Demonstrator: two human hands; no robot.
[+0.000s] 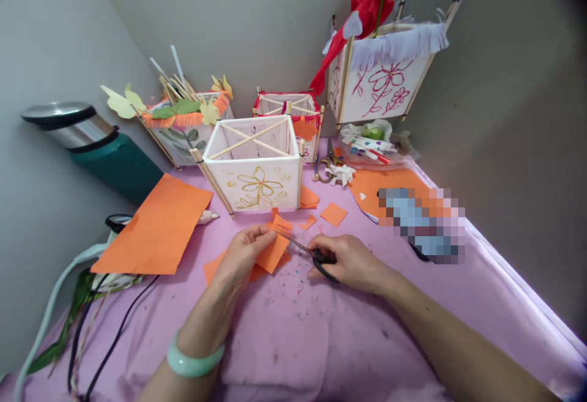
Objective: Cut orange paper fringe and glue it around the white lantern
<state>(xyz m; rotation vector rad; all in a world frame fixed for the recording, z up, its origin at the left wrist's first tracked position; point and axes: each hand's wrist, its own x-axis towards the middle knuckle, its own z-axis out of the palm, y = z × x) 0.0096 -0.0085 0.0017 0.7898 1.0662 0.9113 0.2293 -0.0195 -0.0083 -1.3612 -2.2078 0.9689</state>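
Note:
My left hand, with a pale green bangle at its wrist, pinches a small piece of orange paper. Slits are visible along the paper's far edge. In my right hand are black-handled scissors, their blades pointing left and reaching the paper. Whether the blades are parted there is hard to see. Under my left hand lie more orange pieces. A loose orange square rests just beyond the scissors. Behind my hands stands a white box on wooden sticks, with a yellow flower drawn on its front.
A large orange sheet and a teal bottle are at left, near cables. Decorated stick-framed boxes stand behind. At right are another pair of scissors, a bag of markers and a blurred-out object.

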